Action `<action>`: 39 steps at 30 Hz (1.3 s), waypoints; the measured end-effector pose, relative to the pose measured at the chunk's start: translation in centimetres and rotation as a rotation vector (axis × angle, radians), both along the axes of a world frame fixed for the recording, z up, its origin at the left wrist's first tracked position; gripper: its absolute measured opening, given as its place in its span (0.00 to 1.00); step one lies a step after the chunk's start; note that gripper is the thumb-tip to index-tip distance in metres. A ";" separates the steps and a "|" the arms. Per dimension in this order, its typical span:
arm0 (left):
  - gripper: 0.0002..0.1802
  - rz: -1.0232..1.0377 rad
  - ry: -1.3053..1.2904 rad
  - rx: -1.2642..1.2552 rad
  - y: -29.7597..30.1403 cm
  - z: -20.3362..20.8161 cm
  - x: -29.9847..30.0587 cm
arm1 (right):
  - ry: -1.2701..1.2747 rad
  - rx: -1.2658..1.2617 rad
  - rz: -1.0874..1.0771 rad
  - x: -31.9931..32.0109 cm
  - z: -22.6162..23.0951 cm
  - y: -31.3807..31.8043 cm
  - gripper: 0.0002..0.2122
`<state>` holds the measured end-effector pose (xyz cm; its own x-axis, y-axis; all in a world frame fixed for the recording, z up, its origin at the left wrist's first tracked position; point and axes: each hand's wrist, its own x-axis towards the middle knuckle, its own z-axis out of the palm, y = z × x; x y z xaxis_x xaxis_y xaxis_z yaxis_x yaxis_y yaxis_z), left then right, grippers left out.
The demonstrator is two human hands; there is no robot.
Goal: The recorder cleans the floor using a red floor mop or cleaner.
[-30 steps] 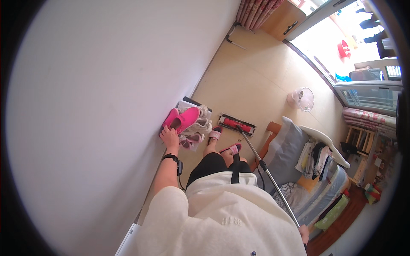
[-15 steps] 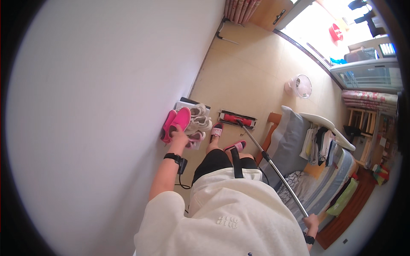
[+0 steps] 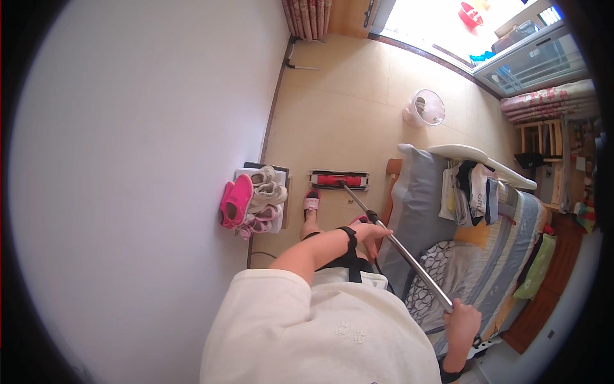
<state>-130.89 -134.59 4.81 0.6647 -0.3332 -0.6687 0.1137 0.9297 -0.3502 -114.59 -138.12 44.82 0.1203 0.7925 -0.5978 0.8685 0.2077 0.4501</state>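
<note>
Left hand (image 3: 371,234) has left the pink shoes (image 3: 236,200) and now wraps the thin metal mop pole (image 3: 396,246) mid-shaft; right hand (image 3: 462,320) clenched on its top end. Flat red mop head (image 3: 339,180) sits on beige tiled floor (image 3: 339,121), between shoe pile and striped bed (image 3: 486,243).

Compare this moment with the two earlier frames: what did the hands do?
The left hand let go of the pink shoes by the wall and swung right to the sweeper pole. The right hand keeps gripping the pole's top end. Shoes and sweeper head stayed put.
</note>
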 end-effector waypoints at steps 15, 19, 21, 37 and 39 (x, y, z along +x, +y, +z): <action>0.06 0.995 0.447 -0.029 5.1 -0.2 10.2 | 0.467 0.108 0.323 10.0 1.3 5.8 0.18; 0.10 0.984 0.454 0.157 6.2 -1.9 5.1 | 0.604 -0.210 0.143 8.2 1.5 9.3 0.26; 0.12 1.002 0.486 0.160 7.3 -2.2 1.7 | 0.591 -0.224 0.212 5.8 1.0 10.7 0.27; 0.10 1.019 0.748 0.250 14.7 -7.9 -21.9 | 0.654 -0.380 0.333 -16.6 -5.5 24.8 0.24; 0.11 1.022 0.688 0.201 14.5 -10.2 -22.6 | 0.657 -0.372 0.304 -16.8 -5.4 25.1 0.25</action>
